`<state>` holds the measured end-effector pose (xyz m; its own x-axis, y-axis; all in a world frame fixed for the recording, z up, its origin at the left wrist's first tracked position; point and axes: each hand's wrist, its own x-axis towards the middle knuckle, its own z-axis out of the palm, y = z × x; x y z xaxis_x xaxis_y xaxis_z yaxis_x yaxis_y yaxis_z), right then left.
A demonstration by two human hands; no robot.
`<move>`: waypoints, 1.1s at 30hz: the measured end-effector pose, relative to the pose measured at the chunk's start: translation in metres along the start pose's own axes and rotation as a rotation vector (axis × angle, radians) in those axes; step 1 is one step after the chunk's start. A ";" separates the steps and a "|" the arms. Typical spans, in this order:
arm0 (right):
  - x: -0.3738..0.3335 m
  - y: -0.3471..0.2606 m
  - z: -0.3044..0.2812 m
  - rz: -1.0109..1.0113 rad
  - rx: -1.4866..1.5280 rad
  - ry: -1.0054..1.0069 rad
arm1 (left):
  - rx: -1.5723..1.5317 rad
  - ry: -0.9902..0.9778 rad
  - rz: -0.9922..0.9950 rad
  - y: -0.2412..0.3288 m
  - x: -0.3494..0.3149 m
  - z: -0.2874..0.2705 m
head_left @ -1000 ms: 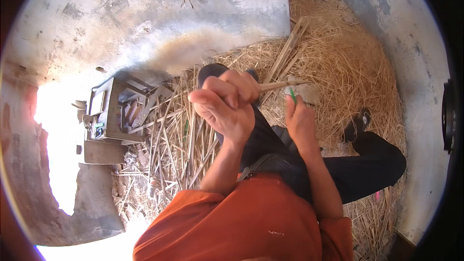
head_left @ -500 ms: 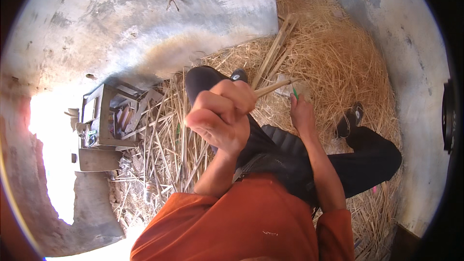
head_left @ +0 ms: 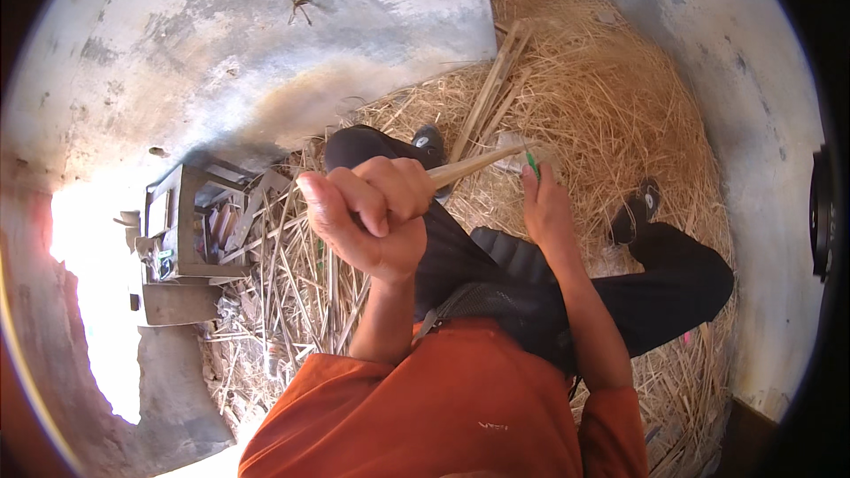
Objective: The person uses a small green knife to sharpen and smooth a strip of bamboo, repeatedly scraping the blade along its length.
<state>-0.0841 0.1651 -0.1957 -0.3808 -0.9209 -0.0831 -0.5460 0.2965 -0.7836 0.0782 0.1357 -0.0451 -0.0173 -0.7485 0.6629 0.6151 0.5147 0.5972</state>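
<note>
In front of my chest my left hand (head_left: 376, 217) is closed in a fist around a pale wooden stick (head_left: 482, 161). The stick slants up to the right and tapers to a thin end. My right hand (head_left: 549, 208) grips a slim green tool (head_left: 532, 161) that looks like a small knife, most of it hidden by the fingers. Its narrow tip sits right by the stick's thin end; whether they touch I cannot tell.
Loose straw (head_left: 611, 97) covers the floor, with long wooden strips (head_left: 491, 88) lying on it ahead. Left of my legs is a heap of dry stalks (head_left: 305, 274) beside a wooden frame (head_left: 190, 221) holding scraps. Worn plaster walls (head_left: 266, 35) close in the space.
My left hand has shifted left and turned slightly, so more of the stick shows. My right hand has moved a little left and up with the green tool.
</note>
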 end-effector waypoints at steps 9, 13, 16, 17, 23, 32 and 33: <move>0.020 0.030 0.009 -0.044 0.039 0.038 | 0.100 0.223 0.084 -0.008 -0.001 0.014; 0.014 0.018 0.003 -0.040 0.111 -0.069 | 0.134 0.163 0.087 -0.010 0.005 0.015; 0.010 0.029 0.010 -0.076 0.151 -0.039 | 0.182 0.204 0.098 -0.013 0.004 0.026; 0.002 0.011 0.001 -0.044 0.213 -0.086 | 0.205 0.229 0.121 -0.014 0.003 0.028; -0.054 -0.072 -0.039 -0.299 0.393 -0.137 | 0.027 0.094 0.110 -0.012 -0.003 0.026; -0.067 -0.076 -0.015 -0.394 0.221 0.033 | 0.101 0.225 0.068 -0.006 -0.003 0.030; -0.075 -0.081 -0.016 -0.411 0.251 0.046 | 0.114 0.245 0.082 -0.007 -0.004 0.029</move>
<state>-0.0231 0.2137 -0.1164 -0.2068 -0.9352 0.2875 -0.4635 -0.1652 -0.8706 0.0514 0.1472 -0.0385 0.2282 -0.7742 0.5904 0.5140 0.6108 0.6023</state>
